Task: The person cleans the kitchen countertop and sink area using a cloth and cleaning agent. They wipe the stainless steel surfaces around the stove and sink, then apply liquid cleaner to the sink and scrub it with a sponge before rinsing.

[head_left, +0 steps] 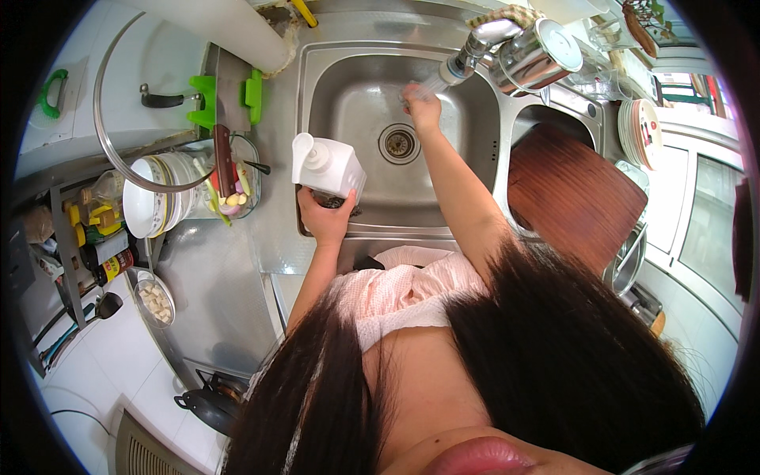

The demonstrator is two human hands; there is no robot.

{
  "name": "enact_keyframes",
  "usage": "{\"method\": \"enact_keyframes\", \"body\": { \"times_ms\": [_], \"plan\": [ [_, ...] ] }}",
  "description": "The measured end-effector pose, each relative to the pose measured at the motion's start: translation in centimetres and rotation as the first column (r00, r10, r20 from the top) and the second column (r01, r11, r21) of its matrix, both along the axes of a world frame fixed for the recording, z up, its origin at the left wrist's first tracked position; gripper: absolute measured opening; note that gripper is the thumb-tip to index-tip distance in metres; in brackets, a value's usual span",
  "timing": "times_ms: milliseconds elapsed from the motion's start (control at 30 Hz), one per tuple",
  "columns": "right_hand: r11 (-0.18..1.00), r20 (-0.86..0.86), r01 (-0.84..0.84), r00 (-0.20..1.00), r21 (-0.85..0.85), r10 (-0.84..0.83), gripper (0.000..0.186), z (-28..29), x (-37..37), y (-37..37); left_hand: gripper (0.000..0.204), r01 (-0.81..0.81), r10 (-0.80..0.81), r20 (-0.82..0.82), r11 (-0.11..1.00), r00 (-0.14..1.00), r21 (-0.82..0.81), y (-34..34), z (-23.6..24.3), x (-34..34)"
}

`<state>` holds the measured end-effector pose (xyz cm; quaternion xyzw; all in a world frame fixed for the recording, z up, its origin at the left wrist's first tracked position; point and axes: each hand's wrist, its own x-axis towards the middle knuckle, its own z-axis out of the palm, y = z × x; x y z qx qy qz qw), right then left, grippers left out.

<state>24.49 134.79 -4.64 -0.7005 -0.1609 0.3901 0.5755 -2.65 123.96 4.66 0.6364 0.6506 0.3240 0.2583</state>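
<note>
My left hand (326, 207) grips a white pump bottle (336, 166) over the left side of the stainless sink (360, 103). Something small and dark, perhaps a scrubber, shows below the bottle, partly hidden. My right hand (421, 103) is up under the chrome faucet (475, 49), its fingers curled at the clear nozzle or stream at its mouth. What they hold, if anything, I cannot make out.
Right of the basin lie a wooden board (574, 190), steel canister (534, 59) and stacked plates (633, 134). Left are green holders with a knife (223, 162), bowls (146, 198), condiment bottles (107, 261), a dish of pale cubes (154, 301) and a black pan (207, 408).
</note>
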Motion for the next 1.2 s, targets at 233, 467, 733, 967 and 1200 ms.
{"method": "enact_keyframes", "body": {
  "times_ms": [233, 467, 733, 967, 1200],
  "plan": [
    [0.914, -0.876, 0.35, 0.482, 0.204, 0.011, 0.031, 1.0, 1.4, 1.4, 0.08, -0.003, 0.002, 0.05, 1.0, 0.999, 0.018, 0.0, 0.0, 0.1],
    [0.966, 0.18, -0.237, 0.951, -0.103, 0.252, 0.041, 4.3, -3.6, 1.6, 0.078, -0.035, 0.034, 0.026, 0.999, 0.999, 0.036, 0.0, -0.4, 0.0],
    [0.658, 0.765, -0.616, 0.135, -0.433, 0.629, 0.058, 10.6, -9.3, 6.9, 0.078, -0.08, 0.08, 0.016, 0.996, 0.997, -0.042, -0.2, 0.2, 0.1],
    [0.517, 0.635, -0.5, -0.088, -0.695, 0.768, 0.076, 10.0, -10.7, 10.8, 0.077, -0.055, 0.056, 0.019, 0.998, 0.998, -0.041, 0.0, 0.1, 0.1],
    [0.521, 0.605, -0.404, -0.11, -0.752, 0.789, 0.075, 9.7, -10.6, 10.4, 0.076, -0.079, 0.08, 0.02, 0.994, 0.997, -0.073, -0.2, 0.3, -0.1]
  ]
}}
